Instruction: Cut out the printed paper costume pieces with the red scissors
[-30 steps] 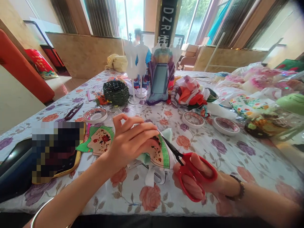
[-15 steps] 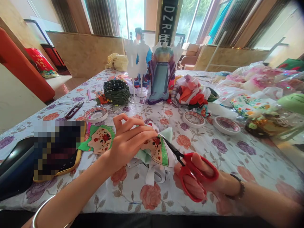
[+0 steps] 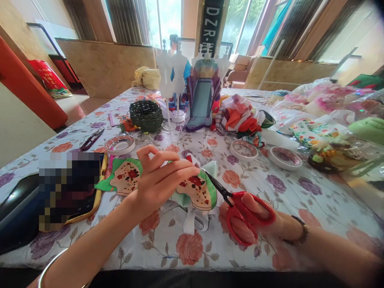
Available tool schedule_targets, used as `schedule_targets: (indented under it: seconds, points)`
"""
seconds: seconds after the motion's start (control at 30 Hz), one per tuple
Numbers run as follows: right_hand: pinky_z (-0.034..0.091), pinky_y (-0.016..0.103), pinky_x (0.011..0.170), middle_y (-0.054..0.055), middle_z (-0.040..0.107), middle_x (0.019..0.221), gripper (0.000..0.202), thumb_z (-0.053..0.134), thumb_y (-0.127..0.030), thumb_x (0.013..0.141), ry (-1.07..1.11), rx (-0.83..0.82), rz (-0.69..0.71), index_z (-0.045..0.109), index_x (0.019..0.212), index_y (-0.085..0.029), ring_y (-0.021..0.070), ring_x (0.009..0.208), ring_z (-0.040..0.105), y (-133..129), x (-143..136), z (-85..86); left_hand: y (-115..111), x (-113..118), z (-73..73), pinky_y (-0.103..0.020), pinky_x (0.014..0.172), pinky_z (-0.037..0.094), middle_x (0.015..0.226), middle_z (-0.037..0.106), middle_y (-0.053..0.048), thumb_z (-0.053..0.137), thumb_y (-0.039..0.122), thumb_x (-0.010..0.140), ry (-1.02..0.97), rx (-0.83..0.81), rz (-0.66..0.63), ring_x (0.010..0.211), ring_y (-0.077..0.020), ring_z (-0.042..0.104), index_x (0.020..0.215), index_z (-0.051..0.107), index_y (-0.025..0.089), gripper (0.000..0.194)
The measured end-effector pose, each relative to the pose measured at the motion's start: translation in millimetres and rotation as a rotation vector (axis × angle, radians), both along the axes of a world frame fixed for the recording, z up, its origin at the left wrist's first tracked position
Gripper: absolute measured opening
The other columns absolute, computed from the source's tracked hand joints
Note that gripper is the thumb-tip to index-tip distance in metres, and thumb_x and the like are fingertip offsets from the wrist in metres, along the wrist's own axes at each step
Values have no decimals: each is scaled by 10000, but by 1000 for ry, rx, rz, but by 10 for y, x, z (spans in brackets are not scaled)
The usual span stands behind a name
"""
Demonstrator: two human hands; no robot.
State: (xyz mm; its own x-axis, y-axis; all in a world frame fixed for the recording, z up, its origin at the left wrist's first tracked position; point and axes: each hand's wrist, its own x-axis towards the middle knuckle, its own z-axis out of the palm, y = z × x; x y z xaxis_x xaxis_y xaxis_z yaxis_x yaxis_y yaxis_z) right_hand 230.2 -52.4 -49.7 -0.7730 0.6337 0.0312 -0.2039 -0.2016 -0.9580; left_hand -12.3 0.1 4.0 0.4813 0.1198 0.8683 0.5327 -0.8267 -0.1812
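My left hand [image 3: 163, 180] pinches a printed fabric piece [image 3: 199, 192], with green rim, peach middle and dark red flowers. Its fingertips are close to the upper right edge of the piece. My right hand [image 3: 240, 218] has its fingers through the handles of red-handled scissors [image 3: 251, 216]. The black blades point up and left and lie along the fabric's green edge. A second piece with a matching print [image 3: 127, 176] shows left of my left hand. Pale green cloth and white strips [image 3: 189, 222] lie under the held piece.
A phone in a yellow case [image 3: 87, 200] lies at left, with thread snips [image 3: 92, 139] behind it. Tape rolls [image 3: 119, 144] [image 3: 284, 158] flank the work. Farther back stand a dark woven basket [image 3: 146, 116], small dress forms [image 3: 168, 76] and a fabric heap [image 3: 238, 116].
The scissor handles have come closer together. The white margin along the held piece's right side no longer shows, leaving its green rim as the edge. My left hand keeps its pinch.
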Motion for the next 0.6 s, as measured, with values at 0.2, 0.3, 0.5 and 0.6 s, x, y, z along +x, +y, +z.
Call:
schedule_targets:
  seconds: [0.2,0.3,0.5,0.6]
  points:
    - [284,241,409,11,467,523,737,201,-739,920,-119,108,127,478,522,-185,94,437,410,91,89,116,-10,36,8,-389,766,346,797,768,54,455,150,977,-41,-27,-8,771,-158,615,913,654,281,246]
    - [301,234,422,-5,437,525,689,255,-733,917,-100,118,149,462,541,-193,100,451,416,101,92,169,-19,38,7,-384,762,352,798,766,56,467,166,981,-28,-27,-13,777,-154,605,910,647,276,223]
    - [319,235,476,-34,419,542,542,452,-650,912,-81,93,68,433,609,-201,101,487,394,83,152,282,-22,2,14,-364,682,332,786,766,49,485,175,979,7,165,-43,738,-147,572,885,669,245,218]
    - [298,248,489,-28,417,552,566,429,-655,920,-138,163,73,424,584,-200,95,491,370,92,206,325,-24,-3,23,-356,679,325,788,762,68,497,176,977,55,197,-25,718,-138,564,872,677,270,228]
